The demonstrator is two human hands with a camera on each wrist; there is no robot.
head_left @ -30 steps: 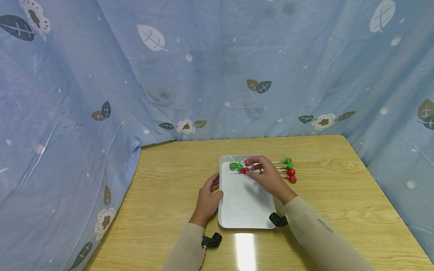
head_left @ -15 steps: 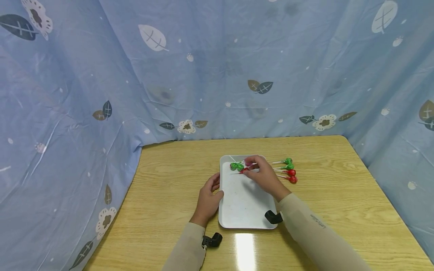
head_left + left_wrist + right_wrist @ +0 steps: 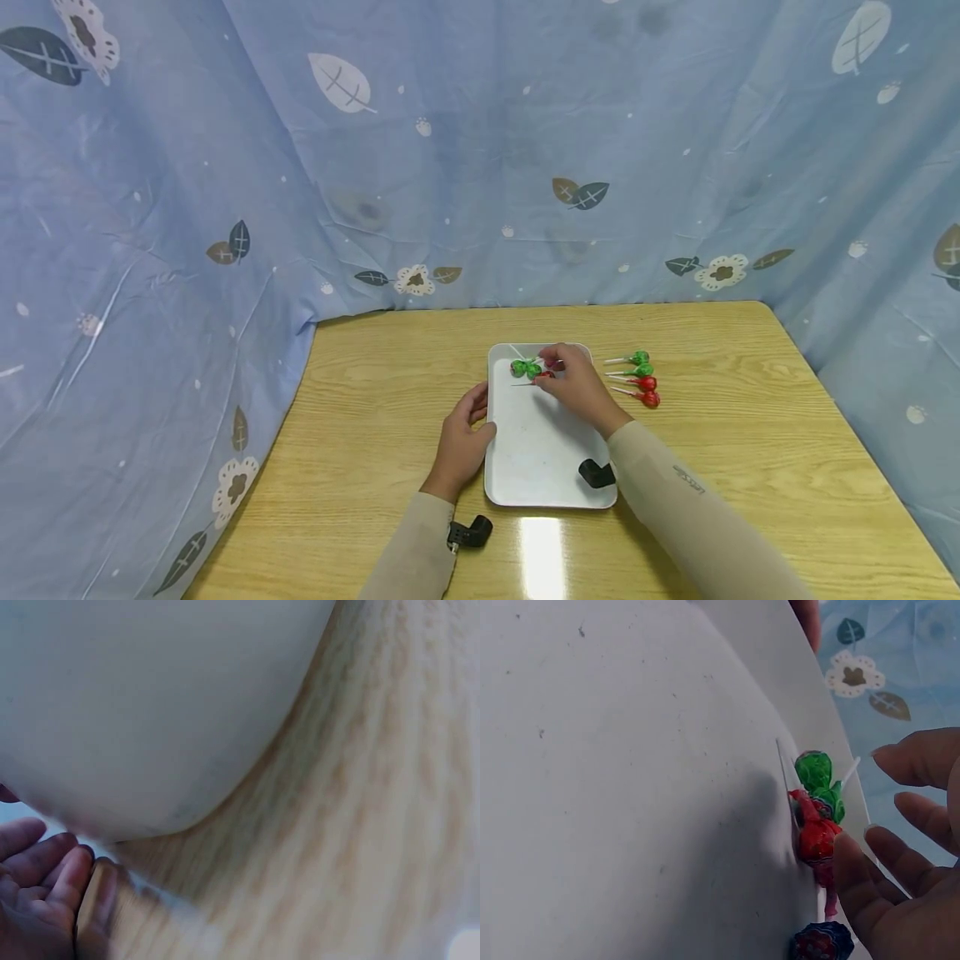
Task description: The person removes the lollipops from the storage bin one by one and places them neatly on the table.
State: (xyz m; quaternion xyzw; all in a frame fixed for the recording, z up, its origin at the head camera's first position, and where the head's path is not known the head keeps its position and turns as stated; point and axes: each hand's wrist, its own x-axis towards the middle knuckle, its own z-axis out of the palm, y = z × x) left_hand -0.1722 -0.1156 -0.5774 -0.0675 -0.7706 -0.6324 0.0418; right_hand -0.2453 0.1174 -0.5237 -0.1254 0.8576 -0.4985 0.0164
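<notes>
Extends both forearms in matte beige sleeves [image 3: 697, 508] from the near side of the tray, with a black wrist camera [image 3: 470, 532] at each cuff. Rests the left hand [image 3: 460, 440] against the left wall of the white tray [image 3: 543, 467], thumb over the rim, fingers loosely bent along the outside. Arches the right hand [image 3: 576, 385] over the tray's far end, palm down, thumb and fingers spread apart and curved; cannot tell of any contact between thumb and the red lollipop [image 3: 817, 838] just beside. Presents a shallow, smooth, round-cornered, speckled floor in the tray. Holds in its far part the red lollipop, glossy-wrapped, stick toward the left wall, then a partly hidden pink lollipop [image 3: 824, 877] and two round green lollipops [image 3: 519, 368]. Shows a dark blue lollipop [image 3: 823, 941] near the tray's rim. Displays four lollipops [image 3: 647, 383], two red, two green, right of the tray on the grained wooden table [image 3: 375, 400]. Hangs a creased, leaf-printed blue curtain [image 3: 465, 150] beyond the tray.
</notes>
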